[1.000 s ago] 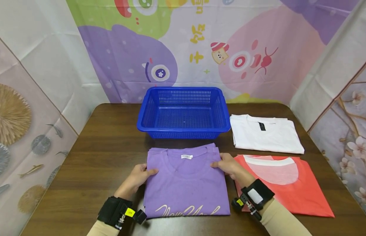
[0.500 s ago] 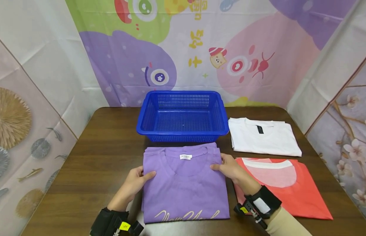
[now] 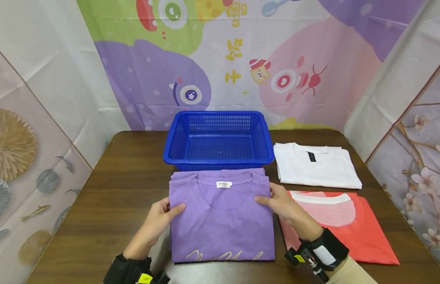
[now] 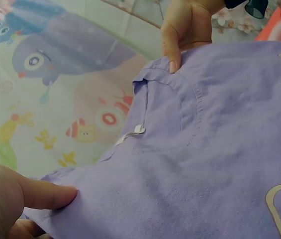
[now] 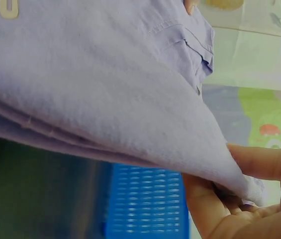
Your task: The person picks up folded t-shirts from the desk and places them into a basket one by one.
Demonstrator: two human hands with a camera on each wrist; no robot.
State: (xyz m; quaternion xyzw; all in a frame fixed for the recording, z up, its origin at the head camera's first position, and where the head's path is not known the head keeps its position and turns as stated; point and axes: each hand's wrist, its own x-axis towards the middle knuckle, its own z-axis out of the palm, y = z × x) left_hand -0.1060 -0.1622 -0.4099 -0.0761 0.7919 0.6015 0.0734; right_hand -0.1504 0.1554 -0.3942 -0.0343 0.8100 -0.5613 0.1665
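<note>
A folded purple T-shirt (image 3: 223, 221) with a white neck label and pale script lettering is held between both hands. My left hand (image 3: 159, 219) pinches its left side, thumb on top and fingers underneath. On the opposite side my right hand (image 3: 282, 203) grips the edge the same way, near the collar. In the right wrist view the shirt (image 5: 105, 89) shows its folded layers from the side, with the right hand's fingers (image 5: 205, 204) under the cloth. The left wrist view shows the left thumb (image 4: 50, 194) lying on the fabric.
Behind the shirt stands a blue plastic basket (image 3: 166, 156) with nothing in it. A folded white T-shirt (image 3: 317, 167) lies to its right, and a folded red T-shirt (image 3: 369, 232) lies nearer, partly behind the right forearm. All rest on a brown wooden table (image 3: 99, 221).
Both hands keep their grip on the purple T-shirt. Its far edge now overlaps the basket's near side in the head view, and it appears slightly raised. The head view has shifted a little.
</note>
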